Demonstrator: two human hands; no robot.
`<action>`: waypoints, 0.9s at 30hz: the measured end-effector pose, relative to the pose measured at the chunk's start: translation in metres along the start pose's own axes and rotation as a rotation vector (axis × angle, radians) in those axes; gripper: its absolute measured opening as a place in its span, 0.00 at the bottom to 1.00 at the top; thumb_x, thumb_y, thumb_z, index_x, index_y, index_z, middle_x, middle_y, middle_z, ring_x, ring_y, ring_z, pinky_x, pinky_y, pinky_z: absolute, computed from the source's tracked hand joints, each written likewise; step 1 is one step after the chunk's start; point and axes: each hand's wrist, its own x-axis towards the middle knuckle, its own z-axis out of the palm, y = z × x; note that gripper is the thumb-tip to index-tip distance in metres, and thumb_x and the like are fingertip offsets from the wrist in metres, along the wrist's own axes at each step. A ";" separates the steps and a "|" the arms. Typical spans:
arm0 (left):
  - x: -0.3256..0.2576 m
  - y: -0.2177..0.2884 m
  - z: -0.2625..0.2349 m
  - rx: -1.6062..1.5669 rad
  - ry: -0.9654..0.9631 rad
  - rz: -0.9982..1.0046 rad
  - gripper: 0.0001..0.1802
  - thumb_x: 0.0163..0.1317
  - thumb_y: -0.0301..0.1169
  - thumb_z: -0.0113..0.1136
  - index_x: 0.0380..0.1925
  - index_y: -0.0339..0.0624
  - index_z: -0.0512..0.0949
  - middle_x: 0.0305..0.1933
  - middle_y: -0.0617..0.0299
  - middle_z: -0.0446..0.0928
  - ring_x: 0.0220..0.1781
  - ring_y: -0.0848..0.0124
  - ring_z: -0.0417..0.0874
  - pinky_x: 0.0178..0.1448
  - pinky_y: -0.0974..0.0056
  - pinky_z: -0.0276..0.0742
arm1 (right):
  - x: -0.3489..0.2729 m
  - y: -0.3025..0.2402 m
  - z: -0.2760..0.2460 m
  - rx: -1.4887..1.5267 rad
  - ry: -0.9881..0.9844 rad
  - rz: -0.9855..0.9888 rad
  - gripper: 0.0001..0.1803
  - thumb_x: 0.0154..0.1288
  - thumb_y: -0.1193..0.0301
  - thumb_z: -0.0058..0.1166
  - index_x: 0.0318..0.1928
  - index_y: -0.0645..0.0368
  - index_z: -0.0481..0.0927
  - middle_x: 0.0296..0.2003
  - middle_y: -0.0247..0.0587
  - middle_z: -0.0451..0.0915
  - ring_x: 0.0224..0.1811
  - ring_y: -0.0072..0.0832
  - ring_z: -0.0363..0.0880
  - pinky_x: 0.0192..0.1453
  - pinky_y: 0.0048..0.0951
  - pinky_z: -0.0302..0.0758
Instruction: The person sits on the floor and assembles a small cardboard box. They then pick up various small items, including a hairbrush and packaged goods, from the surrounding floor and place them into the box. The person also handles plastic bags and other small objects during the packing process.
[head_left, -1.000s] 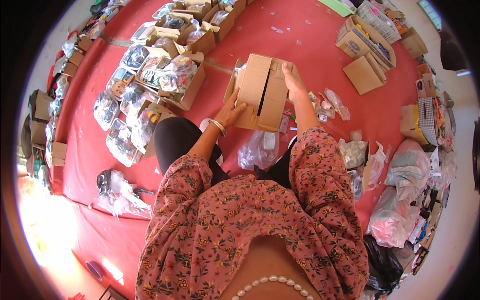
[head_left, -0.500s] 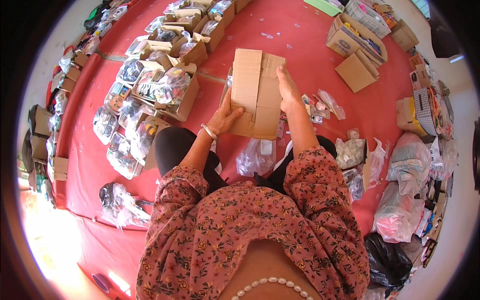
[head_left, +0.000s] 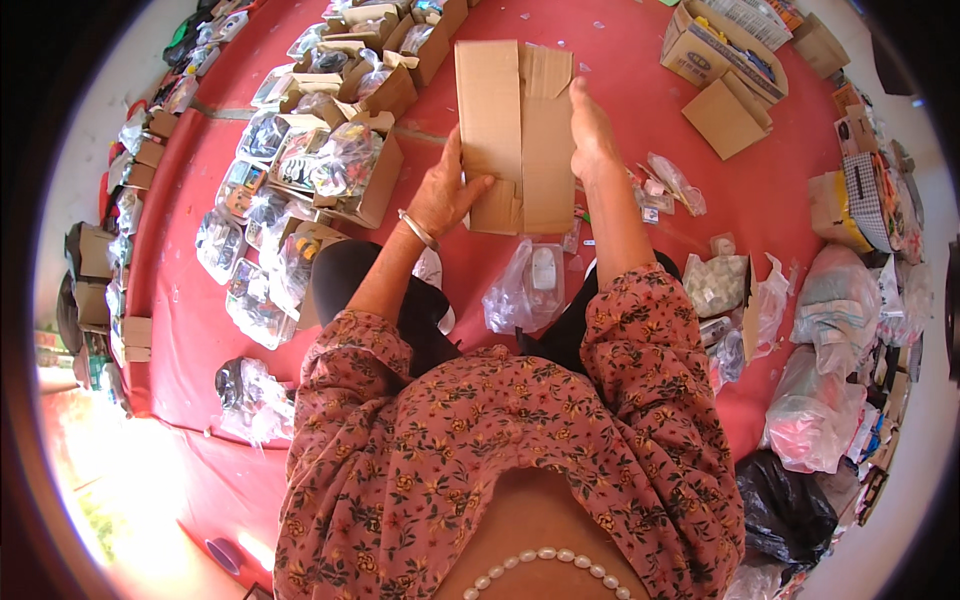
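Note:
A brown cardboard box point(head_left: 490, 130) with overlapping flaps is held up in front of me between my two hands. My left hand point(head_left: 445, 195), with a bracelet at the wrist, grips its lower left side, the thumb lying across the near face. Along the right edge, my right hand point(head_left: 593, 135) presses flat with its fingers pointing away from me. The far side of the box is hidden. Below it, a clear plastic bag point(head_left: 510, 295) with a pale item lies on the red floor between my legs.
Rows of open cartons point(head_left: 385, 175) filled with bagged goods stand at left. Small packets point(head_left: 655, 200) and a bag of pale pieces point(head_left: 718, 285) lie at right. Farther off are an empty open box point(head_left: 720, 120) and a larger carton point(head_left: 700, 50). Bags point(head_left: 820, 400) line the right wall.
The box has moved up and away from me, with both hands still on it. My right hand has straightened along its edge. The view has shifted slightly.

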 end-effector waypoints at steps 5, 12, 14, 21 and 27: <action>0.035 0.028 -0.020 0.243 0.140 0.247 0.43 0.48 0.19 0.59 0.62 0.37 0.45 0.56 0.41 0.65 0.56 0.54 0.71 0.54 0.61 0.72 | 0.005 -0.020 -0.004 0.372 -0.230 -0.359 0.31 0.67 0.47 0.30 0.56 0.60 0.64 0.53 0.42 0.69 0.54 0.32 0.68 0.57 0.35 0.66; 0.074 -0.051 -0.013 0.455 0.368 0.573 0.32 0.48 0.15 0.51 0.56 0.33 0.54 0.59 0.38 0.61 0.58 0.46 0.66 0.61 0.55 0.65 | 0.049 0.009 -0.024 0.624 -0.427 -0.218 0.32 0.64 0.42 0.31 0.47 0.58 0.72 0.42 0.35 0.76 0.45 0.26 0.73 0.48 0.31 0.70; 0.074 -0.084 0.006 0.338 0.283 0.428 0.27 0.52 0.14 0.44 0.55 0.32 0.55 0.60 0.38 0.60 0.59 0.45 0.65 0.62 0.57 0.63 | 0.060 0.029 -0.031 0.531 -0.359 -0.183 0.32 0.63 0.42 0.32 0.45 0.57 0.73 0.38 0.33 0.77 0.41 0.24 0.74 0.45 0.29 0.71; 0.015 -0.136 0.045 0.502 0.115 0.205 0.25 0.55 0.21 0.43 0.55 0.32 0.56 0.67 0.49 0.50 0.63 0.53 0.61 0.60 0.61 0.67 | 0.054 0.099 -0.047 0.344 -0.289 -0.137 0.21 0.63 0.55 0.43 0.47 0.58 0.72 0.38 0.31 0.76 0.39 0.22 0.74 0.43 0.29 0.71; 0.011 -0.151 0.026 0.486 0.011 0.153 0.21 0.55 0.30 0.48 0.51 0.40 0.65 0.48 0.45 0.71 0.47 0.53 0.75 0.49 0.56 0.73 | 0.043 0.124 -0.062 -0.095 -0.150 0.064 0.16 0.64 0.60 0.41 0.44 0.56 0.74 0.34 0.31 0.76 0.29 0.18 0.71 0.31 0.22 0.66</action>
